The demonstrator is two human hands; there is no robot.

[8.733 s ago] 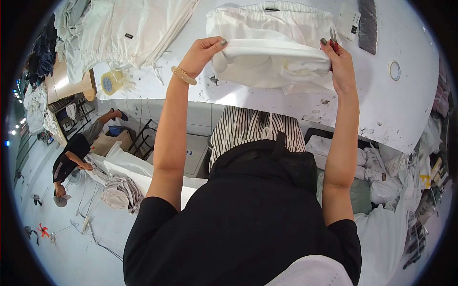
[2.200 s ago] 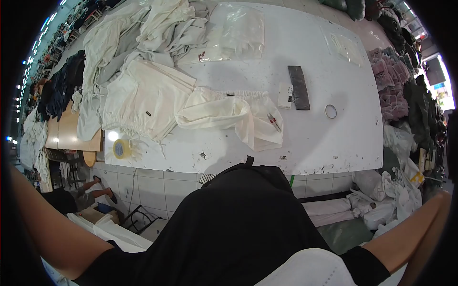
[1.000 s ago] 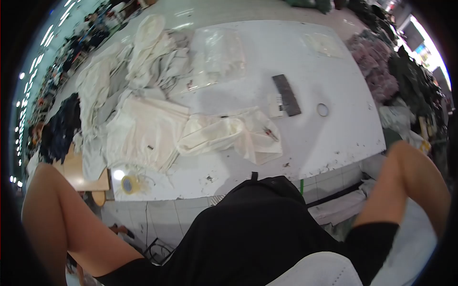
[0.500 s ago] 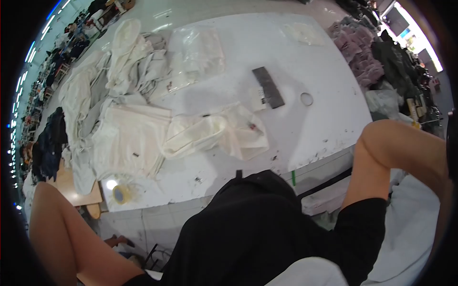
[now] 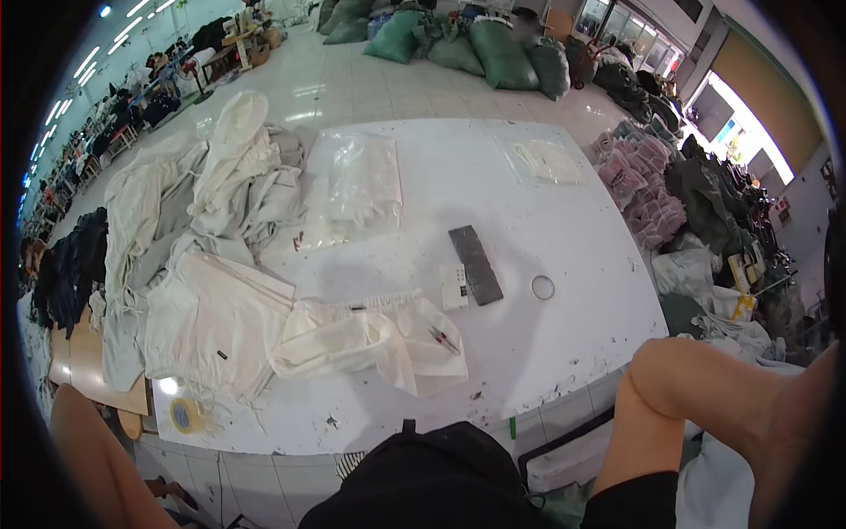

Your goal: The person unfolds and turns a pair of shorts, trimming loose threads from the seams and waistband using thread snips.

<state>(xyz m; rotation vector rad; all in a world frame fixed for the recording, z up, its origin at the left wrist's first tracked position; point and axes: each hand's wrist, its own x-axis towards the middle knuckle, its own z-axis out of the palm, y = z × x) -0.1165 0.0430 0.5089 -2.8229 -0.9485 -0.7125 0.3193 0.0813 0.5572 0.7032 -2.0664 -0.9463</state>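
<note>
Head view, worktable and surroundings, catalogued as follows.

Item: left arm [image 5: 97, 441], bare, bent, at the lower left; its left hand lies outside the frame, so whether the fingers are apart, together or clamped on anything cannot be told.

Item: right arm [image 5: 674, 388], bare, bent at the elbow, at the lower right, running to the frame's edge; right hand likewise unseen, state and contents not to be told.

Item: white garment [image 5: 339, 339] with gathered waistband, laid on the white table [image 5: 582, 300], just below the centre of the frame and left of it, one part rolled or folded over; small dark tag at the waistband.

Item: snips [image 5: 445, 341], red-handled, resting on the right part of that garment.

Item: white card [image 5: 454, 286] with dark print, beside a dark grey strip [image 5: 476, 266], both above the snips.

Item: pale ring [image 5: 534, 291], flat on the table, right of the strip.

Item: folded white garment [image 5: 207, 317], dark label, left of centre.

Item: yellow tape roll [image 5: 186, 415], near the table's lower left corner.

Item: heap of white and grey cloth [image 5: 233, 189], upper left.

Item: clear plastic packet [image 5: 364, 181], upper centre.

Item: green sacks [image 5: 500, 55], on the floor, top of frame.

Item: pink bundles [image 5: 643, 185], upper right.
</note>
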